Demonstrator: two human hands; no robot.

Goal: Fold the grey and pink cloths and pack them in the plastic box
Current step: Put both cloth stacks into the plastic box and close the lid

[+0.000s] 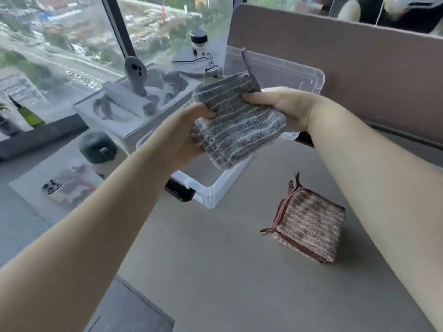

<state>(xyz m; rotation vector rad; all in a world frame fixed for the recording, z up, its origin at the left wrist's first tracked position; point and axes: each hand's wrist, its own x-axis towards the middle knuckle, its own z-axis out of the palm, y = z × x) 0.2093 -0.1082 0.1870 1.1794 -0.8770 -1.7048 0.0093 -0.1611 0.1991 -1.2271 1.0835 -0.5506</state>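
I hold a folded grey striped cloth (236,123) in the air above the clear plastic box (215,192). My left hand (184,135) grips its left edge, thumb on top. My right hand (278,106) grips its right edge, thumb pressed onto the upper face. A hanging loop sticks up from the cloth's far corner. The pink cloth (309,224) lies folded into a thick square on the grey table, to the right of the box and under my right forearm. Most of the box's inside is hidden behind the grey cloth and my hands.
A brown partition panel (347,75) stands behind the box. To the left are a white tray with a grey controller (135,75), a dark-capped bottle (98,147), a phone (51,186) and a large window. Bare table surface (227,271) lies in front.
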